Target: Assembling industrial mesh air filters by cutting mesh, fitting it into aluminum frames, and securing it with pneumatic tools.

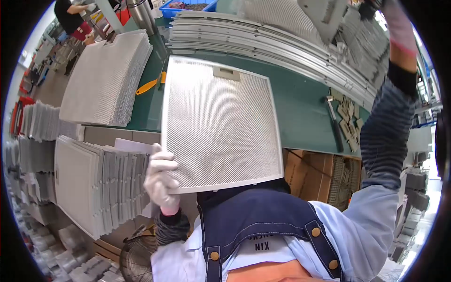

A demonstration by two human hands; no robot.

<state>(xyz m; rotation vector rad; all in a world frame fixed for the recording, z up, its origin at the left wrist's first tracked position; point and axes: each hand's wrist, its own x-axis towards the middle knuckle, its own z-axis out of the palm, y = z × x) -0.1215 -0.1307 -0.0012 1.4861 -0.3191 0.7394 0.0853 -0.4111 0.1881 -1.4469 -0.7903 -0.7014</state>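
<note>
A metal mesh filter panel [223, 127] with a thin frame and a beige latch [226, 73] at its far edge lies tilted between the green table and my apron. My left hand [162, 176], in a white glove, is closed on the panel's near left corner, fingers over the mesh. My right arm reaches up along the right side. At the top right corner my right hand [399, 23] is partly cut off by the picture's rim, its fingers not clear. Beside it is a dark object [370, 9], too cropped to name.
Stacked mesh panels [101, 80] stand at the left, with more panels [94, 183] below. Long metal frames [253, 40] line the table's back. A yellow-handled tool [150, 84], a hammer [334, 124] and beige latches [348, 122] lie around. A fan [138, 256] stands low left.
</note>
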